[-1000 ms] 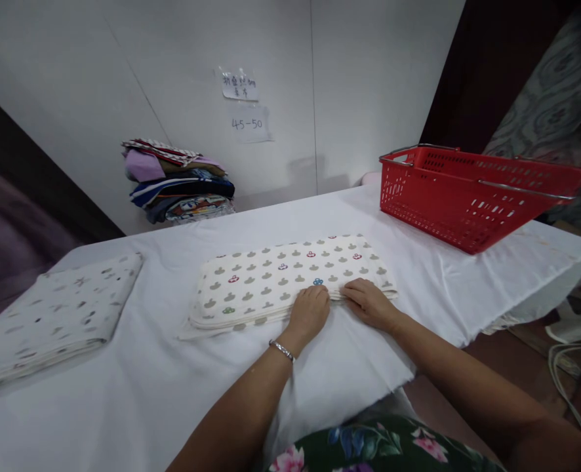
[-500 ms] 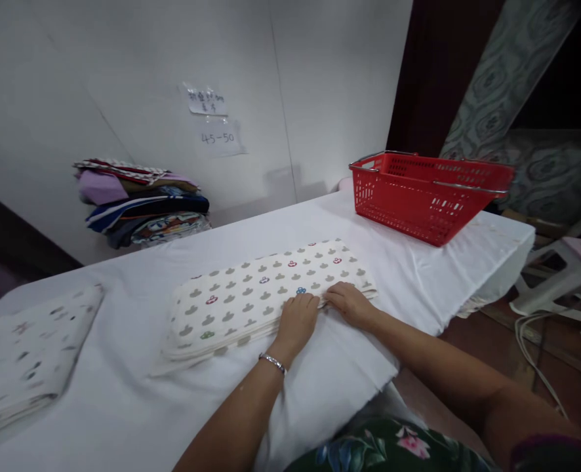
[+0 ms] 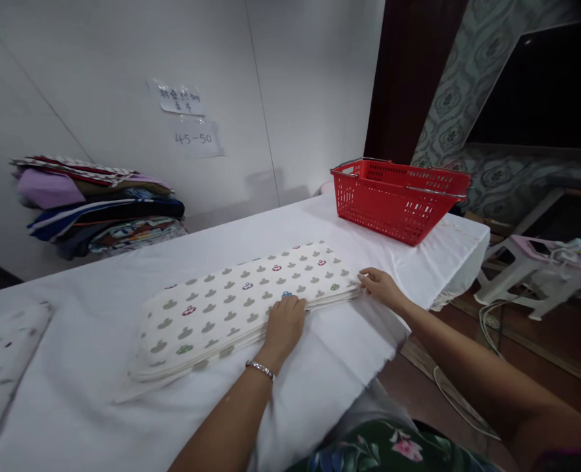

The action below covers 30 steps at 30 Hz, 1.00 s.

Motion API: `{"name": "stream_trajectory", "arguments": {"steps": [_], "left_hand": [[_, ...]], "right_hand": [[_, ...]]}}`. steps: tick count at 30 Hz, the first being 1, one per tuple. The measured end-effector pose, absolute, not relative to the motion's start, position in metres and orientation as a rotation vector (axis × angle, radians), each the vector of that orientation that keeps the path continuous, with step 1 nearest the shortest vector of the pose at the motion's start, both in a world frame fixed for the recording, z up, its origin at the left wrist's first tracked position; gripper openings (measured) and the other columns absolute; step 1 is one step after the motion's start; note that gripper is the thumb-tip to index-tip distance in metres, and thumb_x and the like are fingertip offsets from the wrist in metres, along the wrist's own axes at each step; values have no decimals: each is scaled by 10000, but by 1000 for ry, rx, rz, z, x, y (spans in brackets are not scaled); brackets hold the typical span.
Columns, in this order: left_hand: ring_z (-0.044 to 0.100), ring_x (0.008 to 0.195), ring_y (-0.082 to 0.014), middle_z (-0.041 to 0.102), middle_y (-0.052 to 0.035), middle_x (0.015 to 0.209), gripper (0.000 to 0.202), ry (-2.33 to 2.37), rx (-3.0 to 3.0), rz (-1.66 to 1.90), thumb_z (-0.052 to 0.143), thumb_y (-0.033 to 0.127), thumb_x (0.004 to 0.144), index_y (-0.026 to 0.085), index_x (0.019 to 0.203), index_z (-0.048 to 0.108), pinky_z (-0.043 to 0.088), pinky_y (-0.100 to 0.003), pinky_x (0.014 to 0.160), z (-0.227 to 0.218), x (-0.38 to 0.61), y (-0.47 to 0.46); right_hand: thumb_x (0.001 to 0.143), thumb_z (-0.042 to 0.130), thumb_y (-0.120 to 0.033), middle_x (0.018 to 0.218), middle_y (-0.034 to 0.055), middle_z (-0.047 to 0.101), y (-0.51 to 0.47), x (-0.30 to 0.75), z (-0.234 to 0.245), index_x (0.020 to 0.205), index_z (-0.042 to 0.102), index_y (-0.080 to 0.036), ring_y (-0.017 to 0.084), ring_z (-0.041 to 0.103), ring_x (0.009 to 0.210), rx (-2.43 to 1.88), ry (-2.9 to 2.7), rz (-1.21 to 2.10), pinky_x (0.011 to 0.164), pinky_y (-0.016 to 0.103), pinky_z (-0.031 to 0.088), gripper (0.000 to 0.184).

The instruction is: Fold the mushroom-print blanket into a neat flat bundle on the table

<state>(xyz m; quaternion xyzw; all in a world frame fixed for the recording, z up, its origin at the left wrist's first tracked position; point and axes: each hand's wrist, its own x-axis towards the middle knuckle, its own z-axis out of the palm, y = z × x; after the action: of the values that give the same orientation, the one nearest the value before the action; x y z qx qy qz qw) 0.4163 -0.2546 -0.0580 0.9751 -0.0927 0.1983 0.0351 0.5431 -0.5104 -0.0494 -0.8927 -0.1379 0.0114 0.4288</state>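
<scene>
A folded white cloth [image 3: 231,308] with grey, red, blue and green mushroom-like prints lies in several layers on the table. My left hand [image 3: 285,324] rests on the middle of its near edge, fingers lying over the top layer and thumb hidden. At the cloth's near right corner, my right hand [image 3: 381,287] has its thumb and fingertips closed together on the edge. A second folded white cloth [image 3: 8,367] with small dark and coloured prints lies at the far left, partly out of view.
The white-covered table [image 3: 251,236] runs along a pale wall bearing paper signs [image 3: 192,137]. On its back right stands a red basket [image 3: 383,203] with metal handles. A pile of folded fabrics [image 3: 103,206] sits at the back left. Right of the table is a plastic stool [image 3: 526,269].
My right hand has slid right along the cloth's near edge, away from my left hand, to the corner. The left stays at the edge's middle. The view has turned rightward.
</scene>
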Motion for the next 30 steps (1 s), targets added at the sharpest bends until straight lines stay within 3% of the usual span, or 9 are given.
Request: {"name": "stream_trajectory", "arguments": {"steps": [6,9,17,21,24,30], "left_hand": [[509,883,-202,569,-45,916,172,-294,3016,588,464,142,853,202,990,549,399,-339,727,-56,415,-255],[508,878,-202,569,-44,910,172,-294,3012,595,459,133,852,201,979,552,398,-341,732,-55,414,-256],[511,859,-201,572,-43,909,166,-296,2994,608,463,131,850,199,976,548,396,-342,726,-55,414,-255],[510,860,-204,565,-44,899,160,-295,2978,606,476,128,842,204,965,546,398,-346,728,-56,414,-255],[511,866,-203,564,-44,901,167,-299,2967,614,476,122,838,207,965,545,400,-346,731,-56,414,-255],[516,854,-200,567,-42,893,172,-302,2978,648,469,124,841,202,974,544,405,-346,724,-58,414,-255]], "right_hand": [[802,588,-324,450,-72,495,-494,553,-45,1118,523,-132,79,446,379,-2181,-194,343,389,174,330,376],[787,603,-250,498,-71,516,-487,557,-35,1126,517,-148,71,478,407,-2120,-192,328,395,161,350,365],[751,665,-259,447,-57,537,-489,548,-30,1108,491,-133,110,513,380,-2129,-84,505,362,182,382,416],[785,629,-358,448,-28,536,-494,551,-30,850,536,-137,117,511,360,-2231,-83,680,348,206,391,249],[757,645,-439,454,-8,532,-495,556,-29,664,507,-156,117,506,357,-2271,-103,773,333,209,364,328],[668,732,-335,432,-38,494,-488,556,-26,582,486,-167,81,463,374,-2267,-105,754,354,183,371,311]]}}
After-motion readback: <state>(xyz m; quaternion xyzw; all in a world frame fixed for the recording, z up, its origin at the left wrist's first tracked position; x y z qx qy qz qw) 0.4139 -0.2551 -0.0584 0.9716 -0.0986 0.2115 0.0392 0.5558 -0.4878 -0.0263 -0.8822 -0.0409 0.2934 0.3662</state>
